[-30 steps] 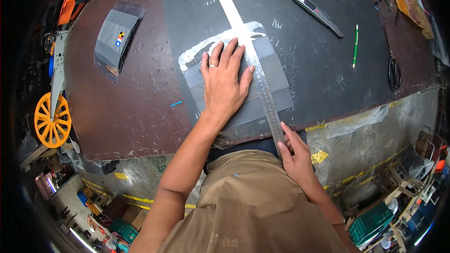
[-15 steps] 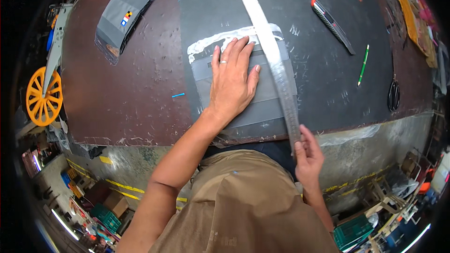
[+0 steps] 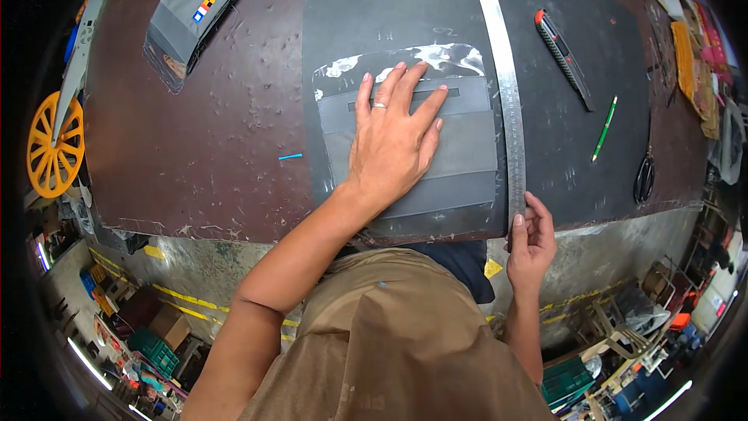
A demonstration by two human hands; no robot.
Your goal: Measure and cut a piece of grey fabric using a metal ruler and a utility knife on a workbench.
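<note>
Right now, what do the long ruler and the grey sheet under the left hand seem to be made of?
The ruler looks like bare metal, probably steel: silvery, thin and straight with a dull sheen. The grey sheet looks like matte woven fabric, judging by a fine weave-like texture, with a glossy clear film glinting along its top edge.

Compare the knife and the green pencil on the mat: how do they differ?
The knife is thick, dark with a red end; the pencil is thin and green. The knife lies nearer the ruler; the pencil lies nearer the scissors. Both lie flat and untouched.
</note>
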